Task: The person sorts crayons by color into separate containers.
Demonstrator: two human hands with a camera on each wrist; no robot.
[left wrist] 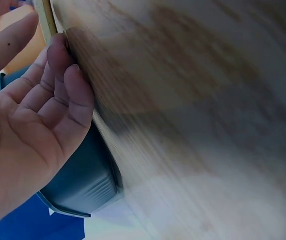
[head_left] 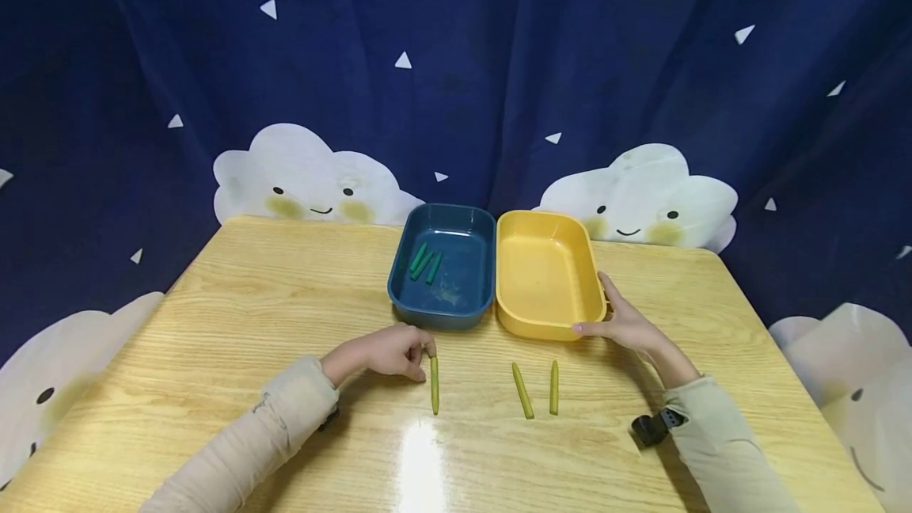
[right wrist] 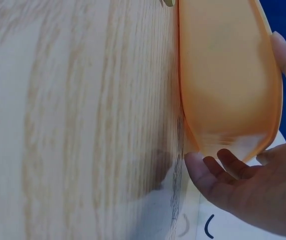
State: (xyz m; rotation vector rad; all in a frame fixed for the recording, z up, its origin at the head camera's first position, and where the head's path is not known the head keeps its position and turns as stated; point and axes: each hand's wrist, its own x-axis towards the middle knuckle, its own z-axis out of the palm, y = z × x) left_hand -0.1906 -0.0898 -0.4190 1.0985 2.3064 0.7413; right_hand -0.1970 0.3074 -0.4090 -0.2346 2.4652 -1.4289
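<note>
the yellow tray point(head_left: 545, 275) was gripped at five o'clock by the right hand point(head_left: 627, 324), perhaps for steadiness, and a crayon point(head_left: 435, 390) touched at twelve by the left hand point(head_left: 393, 349), any pinch unclear.

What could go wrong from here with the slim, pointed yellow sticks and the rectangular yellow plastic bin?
The yellow stick touched by the left hand might roll, being slim and on a flat wooden table. The right hand, at a corner of the yellow bin, could tug it askew. A stick might land in the adjoining dark blue plastic bin, mixing with its three green sticks.
</note>
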